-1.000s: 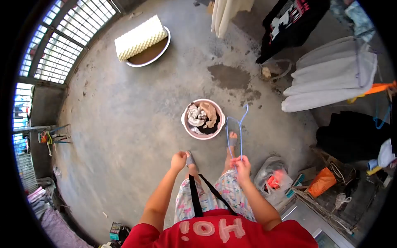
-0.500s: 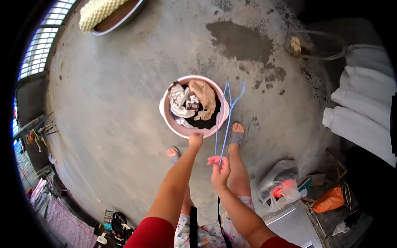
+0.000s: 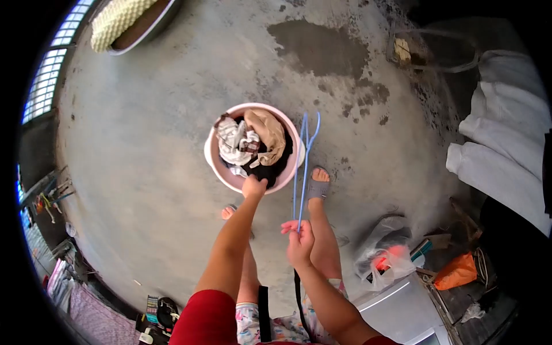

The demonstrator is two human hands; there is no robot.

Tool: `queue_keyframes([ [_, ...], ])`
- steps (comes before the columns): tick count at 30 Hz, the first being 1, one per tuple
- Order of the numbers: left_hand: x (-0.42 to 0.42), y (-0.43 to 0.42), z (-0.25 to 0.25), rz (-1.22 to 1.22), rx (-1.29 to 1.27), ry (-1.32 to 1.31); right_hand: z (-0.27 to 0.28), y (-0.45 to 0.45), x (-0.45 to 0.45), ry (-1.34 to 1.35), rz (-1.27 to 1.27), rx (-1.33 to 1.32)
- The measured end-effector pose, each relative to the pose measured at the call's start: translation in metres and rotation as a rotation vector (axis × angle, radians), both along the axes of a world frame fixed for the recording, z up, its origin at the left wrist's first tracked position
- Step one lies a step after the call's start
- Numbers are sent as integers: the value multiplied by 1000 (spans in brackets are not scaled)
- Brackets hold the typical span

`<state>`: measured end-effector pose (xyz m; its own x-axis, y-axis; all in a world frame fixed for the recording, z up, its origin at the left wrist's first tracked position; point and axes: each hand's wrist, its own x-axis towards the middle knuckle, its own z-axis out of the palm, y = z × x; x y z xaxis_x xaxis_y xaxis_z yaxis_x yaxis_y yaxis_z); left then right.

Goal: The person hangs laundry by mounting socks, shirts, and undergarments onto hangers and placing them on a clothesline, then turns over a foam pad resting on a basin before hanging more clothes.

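In front of my feet stands a pink basin [image 3: 208,154] with crumpled laundry in it: a white and brown patterned cloth [image 3: 232,141], a tan cloth [image 3: 268,135] and a black garment [image 3: 277,168]. My left hand [image 3: 253,187] reaches over the basin's near rim, its fingers closed on the edge of the black garment; the fingertips are partly hidden. My right hand [image 3: 300,241] is closed around a blue clothes hanger [image 3: 303,178]. The hanger points away from me, just right of the basin.
Grey clothes [image 3: 506,126] hang at the right. A plastic bag [image 3: 385,253] and an orange bag [image 3: 456,271] lie at lower right beside a silver-grey box [image 3: 402,310]. A tub [image 3: 138,37] stands at upper left. A wet patch [image 3: 322,46] darkens the concrete floor.
My left hand has moved from outside the basin's near rim onto the black garment and closed on it. My right hand still holds the hanger. The whole view has shifted slightly.
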<state>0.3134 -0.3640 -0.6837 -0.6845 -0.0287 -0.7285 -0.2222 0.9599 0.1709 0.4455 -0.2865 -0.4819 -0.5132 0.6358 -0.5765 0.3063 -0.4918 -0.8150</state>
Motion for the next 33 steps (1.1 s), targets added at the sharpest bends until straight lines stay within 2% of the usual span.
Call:
queue_keyframes([
  [3,-24,-39,49,32,14,-14,-9,-12,4,-50,-33,73],
  [5,-41,-64,86,112,189,76,-10,-18,8,-60,-11,114],
  [6,-50,-70,107,112,190,92,-10,-20,9,-86,10,162],
  [8,-62,-82,149,8,402,114,-3,-20,8,-62,27,184],
  [10,-49,-93,169,-56,579,149,12,-16,2,-67,82,300],
  [12,-27,-93,190,36,717,18,23,-11,-7,-50,86,301],
  [14,-14,-83,224,-35,672,-50,35,-5,-15,-71,219,425],
  [16,2,-85,235,-75,703,-21,34,1,-17,-24,305,496],
  [18,14,-87,244,62,861,-104,44,12,-19,22,390,568],
  [19,15,-83,273,189,866,-281,67,19,-23,-70,511,500],
  [20,18,-83,293,190,868,-280,87,25,-26,-165,631,427],
  [22,28,-87,329,466,1146,-440,112,30,-23,-155,618,405],
  [23,34,-92,347,608,1233,-506,127,33,-24,-105,634,256],
  [24,41,-98,357,605,1241,-500,139,35,-22,-53,650,106],
  [25,45,-105,367,813,1397,-626,145,37,-17,5,759,166],
  [26,47,-109,377,1024,1545,-757,155,36,-14,12,758,176],
  [27,38,-101,419,1104,1489,-776,187,36,-21,98,847,274],
  [28,35,-98,432,1086,1505,-774,216,37,-28,185,934,378],
  [29,34,-99,445,1108,1591,-782,240,35,-33,168,994,347],
  [30,35,-101,459,1132,1677,-784,265,33,-37,180,998,360],
  [32,31,-105,486,1113,1656,-712,309,28,-48,31,988,250],
  [33,23,-106,511,1130,1659,-694,322,24,-50,106,918,323],
])
